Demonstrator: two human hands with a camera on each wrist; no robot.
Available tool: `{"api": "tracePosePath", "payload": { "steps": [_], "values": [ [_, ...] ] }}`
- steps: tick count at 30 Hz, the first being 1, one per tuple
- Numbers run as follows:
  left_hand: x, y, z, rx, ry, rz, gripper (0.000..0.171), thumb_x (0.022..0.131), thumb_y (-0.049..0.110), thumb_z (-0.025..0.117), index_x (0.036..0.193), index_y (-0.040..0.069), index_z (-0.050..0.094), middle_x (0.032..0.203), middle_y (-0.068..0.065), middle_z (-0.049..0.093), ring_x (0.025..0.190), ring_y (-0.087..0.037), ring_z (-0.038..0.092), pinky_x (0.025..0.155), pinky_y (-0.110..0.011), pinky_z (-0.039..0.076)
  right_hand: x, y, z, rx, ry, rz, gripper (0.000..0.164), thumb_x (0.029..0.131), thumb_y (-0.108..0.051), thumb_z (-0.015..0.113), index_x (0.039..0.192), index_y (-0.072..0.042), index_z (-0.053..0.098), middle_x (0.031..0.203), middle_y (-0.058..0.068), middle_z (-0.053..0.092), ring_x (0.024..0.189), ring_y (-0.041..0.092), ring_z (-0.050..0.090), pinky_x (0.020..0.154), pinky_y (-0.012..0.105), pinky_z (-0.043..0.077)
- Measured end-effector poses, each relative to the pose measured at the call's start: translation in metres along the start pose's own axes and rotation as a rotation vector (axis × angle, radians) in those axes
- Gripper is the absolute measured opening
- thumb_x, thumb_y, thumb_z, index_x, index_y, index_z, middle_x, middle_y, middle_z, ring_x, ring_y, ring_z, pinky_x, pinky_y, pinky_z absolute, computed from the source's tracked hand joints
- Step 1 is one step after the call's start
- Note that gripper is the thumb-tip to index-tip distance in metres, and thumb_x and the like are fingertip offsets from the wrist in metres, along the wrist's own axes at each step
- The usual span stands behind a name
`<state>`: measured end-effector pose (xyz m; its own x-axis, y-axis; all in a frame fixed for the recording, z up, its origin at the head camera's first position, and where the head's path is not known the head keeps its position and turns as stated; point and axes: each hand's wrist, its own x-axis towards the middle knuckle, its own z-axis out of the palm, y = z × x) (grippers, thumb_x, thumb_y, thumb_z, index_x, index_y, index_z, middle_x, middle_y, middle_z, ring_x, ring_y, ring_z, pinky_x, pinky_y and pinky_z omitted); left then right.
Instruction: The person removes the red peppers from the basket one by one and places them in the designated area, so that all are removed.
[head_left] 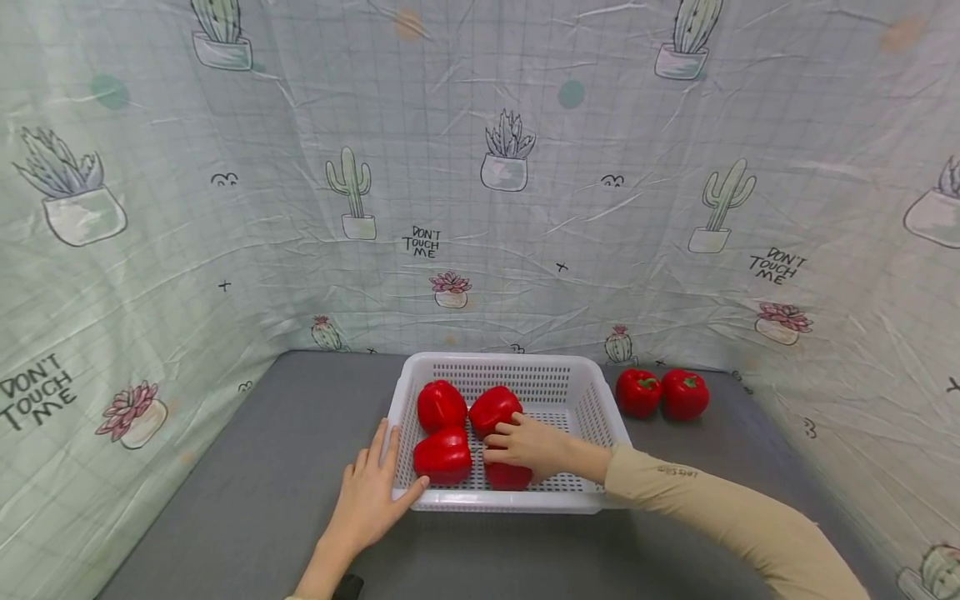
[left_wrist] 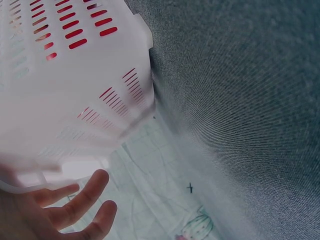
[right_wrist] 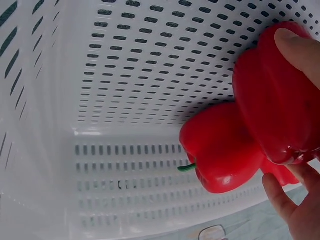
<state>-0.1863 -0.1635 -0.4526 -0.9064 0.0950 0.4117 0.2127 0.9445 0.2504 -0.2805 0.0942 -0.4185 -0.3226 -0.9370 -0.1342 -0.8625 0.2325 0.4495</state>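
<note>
My right hand (head_left: 528,446) reaches into a white perforated plastic basket (head_left: 517,498) and holds a red bell pepper (head_left: 507,477) at its front. In the right wrist view, thumb and fingers lie around this bell pepper (right_wrist: 272,95), and another red bell pepper (right_wrist: 220,145) with a green stem sits beyond it. The fingertips also lie close to the back pepper (head_left: 493,408). Two more red peppers sit at the basket's left, one behind (head_left: 441,407), one in front (head_left: 442,456). My left hand (head_left: 366,496) rests against the basket's front left corner, fingers extended along the outer side.
Two red bell peppers with green stems, one (head_left: 638,393) beside the other (head_left: 684,395), stand on the grey table (head_left: 300,433) right of the basket. A cactus-print sheet (head_left: 450,167) encloses the table's back and sides. A small dark object (head_left: 348,587) shows by the left wrist.
</note>
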Motion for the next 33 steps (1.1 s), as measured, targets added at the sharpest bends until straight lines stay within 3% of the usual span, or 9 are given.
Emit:
{"api": "tracePosePath", "payload": {
  "steps": [15,28,33],
  "values": [
    [0.000,0.000,0.000,-0.008,0.013,0.011,0.081,0.075,0.051,0.059,0.135,0.001,0.037,0.142,-0.018,0.031,0.098,-0.030,0.049,0.073,-0.047,0.042,-0.005,0.006,-0.001,0.021,0.065,-0.016,0.077,0.056,-0.043,0.079,0.125,-0.033,0.047,0.121,-0.004,0.055,0.107,0.014,0.050,0.092,0.039,0.041],
    [0.000,-0.001,0.000,-0.008,0.009,0.011,0.081,0.075,0.050,0.060,0.134,0.000,0.037,0.142,-0.018,0.031,0.097,-0.030,0.049,0.073,-0.046,0.042,-0.011,0.010,-0.017,0.029,-0.041,0.055,0.085,0.055,-0.041,0.080,0.129,-0.044,0.038,0.127,0.000,0.049,0.113,0.020,0.047,0.094,0.048,0.039],
    [0.000,-0.001,0.000,-0.009,0.000,0.004,0.081,0.075,0.050,0.059,0.135,0.001,0.036,0.142,-0.018,0.031,0.099,-0.031,0.049,0.074,-0.047,0.042,-0.015,0.012,-0.024,-0.001,-0.061,0.076,0.080,0.055,-0.045,0.078,0.126,-0.044,0.041,0.123,0.002,0.048,0.110,0.021,0.047,0.093,0.045,0.039]
  ]
}}
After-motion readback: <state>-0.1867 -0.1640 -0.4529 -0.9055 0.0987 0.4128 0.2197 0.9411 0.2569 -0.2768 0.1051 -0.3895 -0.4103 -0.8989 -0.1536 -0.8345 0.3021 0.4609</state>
